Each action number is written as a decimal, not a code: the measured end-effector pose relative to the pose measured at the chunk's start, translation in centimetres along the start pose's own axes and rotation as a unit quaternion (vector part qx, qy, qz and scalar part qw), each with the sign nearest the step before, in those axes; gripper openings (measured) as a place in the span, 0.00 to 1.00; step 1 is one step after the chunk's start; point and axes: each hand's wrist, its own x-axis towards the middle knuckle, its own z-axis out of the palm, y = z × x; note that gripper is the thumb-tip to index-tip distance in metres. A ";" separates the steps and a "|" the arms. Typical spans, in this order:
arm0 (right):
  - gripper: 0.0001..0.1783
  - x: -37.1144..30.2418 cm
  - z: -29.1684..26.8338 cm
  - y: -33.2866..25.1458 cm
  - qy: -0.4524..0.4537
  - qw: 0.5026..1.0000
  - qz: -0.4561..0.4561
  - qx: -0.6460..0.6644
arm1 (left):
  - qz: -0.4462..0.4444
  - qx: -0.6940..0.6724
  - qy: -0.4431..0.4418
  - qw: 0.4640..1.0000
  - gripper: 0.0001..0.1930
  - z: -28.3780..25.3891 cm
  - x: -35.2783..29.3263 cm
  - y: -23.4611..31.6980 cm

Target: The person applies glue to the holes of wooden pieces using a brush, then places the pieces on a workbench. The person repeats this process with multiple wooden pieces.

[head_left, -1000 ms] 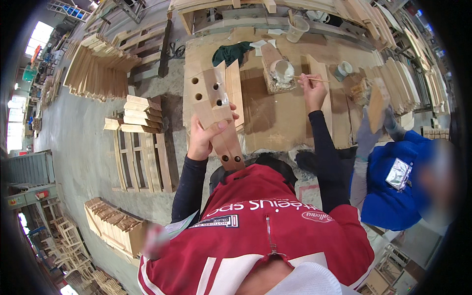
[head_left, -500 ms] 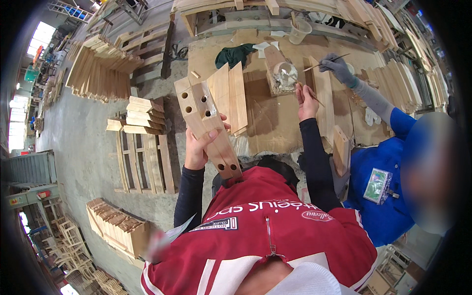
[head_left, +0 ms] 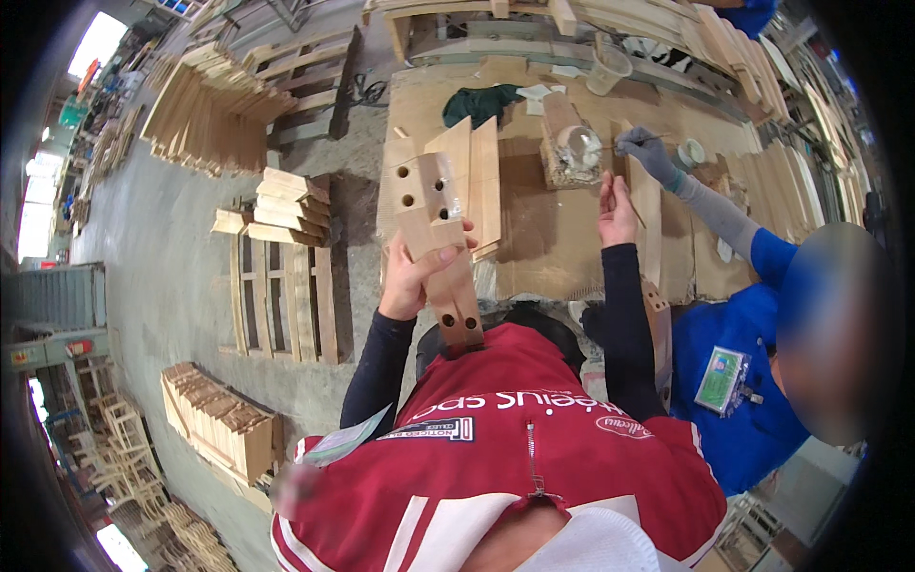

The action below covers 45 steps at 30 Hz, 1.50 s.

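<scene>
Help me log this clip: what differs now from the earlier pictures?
The right hand, holding a thin stick, has shifted toward the body and slightly left; the stick slants more steeply. A co-worker's grey-gloved hand has left a wooden piece, taken another stick and reached in beside the white-smeared pot. The left hand still grips the drilled wooden pieces; the green cloth stays put.

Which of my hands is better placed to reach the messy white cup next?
Probably your right hand: it's close to the cup, holding just a thin stick. Your left hand is farther off, gripping drilled wood.
</scene>
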 end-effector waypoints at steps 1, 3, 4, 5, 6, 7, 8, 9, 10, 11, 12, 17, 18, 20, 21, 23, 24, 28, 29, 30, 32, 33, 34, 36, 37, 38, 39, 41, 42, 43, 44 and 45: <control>0.11 -0.7 0.9 -0.5 -0.008 1.000 0.007 0.003 | 0.000 -0.001 0.001 1.000 0.33 0.0 -0.1 0.0; 0.10 -4.1 4.9 -1.6 -0.041 0.999 -0.006 -0.017 | 0.000 -0.004 0.005 1.000 0.32 -0.1 -0.1 -0.4; 0.10 -6.1 6.9 -2.2 -0.056 0.998 -0.015 -0.025 | -0.001 -0.017 0.015 1.000 0.30 0.2 -0.2 -0.5; 0.09 -7.9 8.6 -2.7 -0.101 0.993 -0.027 -0.046 | 0.001 -0.011 0.012 1.000 0.29 0.2 -0.1 -0.7; 0.09 -9.6 10.2 -3.0 -0.146 0.986 -0.040 -0.066 | 0.005 -0.004 0.009 1.000 0.29 0.1 0.0 -1.1; 0.09 -11.3 12.0 -3.2 -0.191 0.976 -0.054 -0.086 | 0.008 0.002 0.004 1.000 0.28 0.0 0.0 -1.3; 0.07 -13.0 13.8 -3.3 -0.200 0.972 -0.069 -0.102 | 0.010 -0.001 0.004 1.000 0.28 0.2 0.0 -1.3; 0.07 -14.3 15.1 -3.4 -0.226 0.963 -0.075 -0.127 | 0.009 0.007 0.001 1.000 0.28 0.3 0.1 -1.3; 0.07 -15.4 16.0 -3.5 -0.253 0.952 -0.082 -0.150 | 0.010 0.017 -0.002 1.000 0.28 0.5 0.1 -1.2; 0.08 -16.3 16.8 -3.5 -0.280 0.940 -0.088 -0.173 | 0.011 0.028 -0.005 1.000 0.28 0.7 0.1 -1.2; 0.08 -16.8 17.5 -3.4 -0.295 0.931 -0.097 -0.190 | 0.011 0.029 -0.006 0.999 0.29 0.9 0.1 -1.1; 0.08 -16.5 18.6 -2.8 -0.337 0.899 -0.144 -0.240 | 0.010 0.033 -0.026 0.999 0.31 1.2 0.0 -0.9; 0.08 -16.4 18.6 -2.6 -0.340 0.897 -0.151 -0.240 | 0.008 0.033 -0.023 0.999 0.31 1.2 -0.2 -1.0; 0.07 -16.3 18.8 -2.5 -0.339 0.902 -0.135 -0.230 | 0.005 0.033 -0.016 0.999 0.32 1.1 -0.4 -1.0; 0.07 -16.4 18.8 -2.6 -0.336 0.905 -0.128 -0.226 | 0.000 0.028 -0.017 0.999 0.35 1.3 -0.4 -0.9; 0.07 -16.7 19.0 -2.6 -0.340 0.907 -0.122 -0.217 | -0.010 0.019 -0.019 1.000 0.40 1.6 -0.5 -0.5; 0.07 -16.7 19.0 -2.6 -0.342 0.908 -0.118 -0.212 | -0.009 0.018 -0.021 1.000 0.40 1.6 -0.5 -0.5; 0.06 -16.4 18.5 -2.3 -0.361 0.895 -0.126 -0.229 | -0.010 0.019 -0.026 0.999 0.40 1.7 -0.6 -0.3; 0.06 -16.4 18.2 -2.4 -0.365 0.893 -0.126 -0.233 | -0.011 0.020 -0.026 0.999 0.40 1.7 -0.6 -0.2; 0.06 -16.5 17.9 -2.4 -0.369 0.890 -0.125 -0.236 | -0.008 0.027 -0.027 0.999 0.39 1.7 -0.6 -0.2; 0.06 -16.5 17.1 -2.7 -0.377 0.888 -0.117 -0.234 | -0.003 0.041 -0.028 0.999 0.39 1.7 -0.6 -0.2; 0.06 -16.7 16.8 -2.8 -0.381 0.888 -0.113 -0.233 | -0.003 0.040 -0.027 0.999 0.39 1.7 -0.6 -0.3; 0.06 -17.0 16.6 -3.0 -0.383 0.887 -0.109 -0.233 | -0.003 0.040 -0.026 0.999 0.39 1.6 -0.6 -0.4; 0.06 -17.7 16.1 -3.4 -0.388 0.886 -0.102 -0.233 | 0.000 0.038 -0.026 0.999 0.39 1.6 -0.6 -0.4; 0.06 -17.9 15.8 -3.5 -0.385 0.886 -0.100 -0.237 | 0.002 0.038 -0.026 0.999 0.39 1.7 -0.6 -0.4; 0.06 -18.1 15.6 -3.7 -0.382 0.887 -0.098 -0.241 | 0.004 0.038 -0.026 0.999 0.39 1.7 -0.6 -0.4; 0.06 -18.3 15.4 -3.8 -0.379 0.887 -0.096 -0.245 | 0.004 0.037 -0.026 0.999 0.39 1.8 -0.6 -0.3; 0.07 -18.8 15.2 -4.0 -0.374 0.891 -0.090 -0.242 | 0.003 0.037 -0.027 0.999 0.39 1.8 -0.5 -0.3; 0.07 -19.0 15.0 -4.0 -0.371 0.893 -0.088 -0.240 | 0.001 0.036 -0.027 0.999 0.39 1.8 -0.4 -0.3; 0.07 -19.1 14.9 -4.0 -0.363 0.895 -0.094 -0.242 | -0.001 0.035 -0.028 0.999 0.40 1.8 -0.4 -0.3; 0.07 -19.3 14.9 -3.8 -0.355 0.897 -0.101 -0.244 | -0.003 0.034 -0.028 0.999 0.40 1.8 -0.3 -0.4; 0.07 -19.3 14.9 -3.7 -0.347 0.899 -0.107 -0.245 | -0.006 0.034 -0.027 0.999 0.40 1.8 -0.4 -0.3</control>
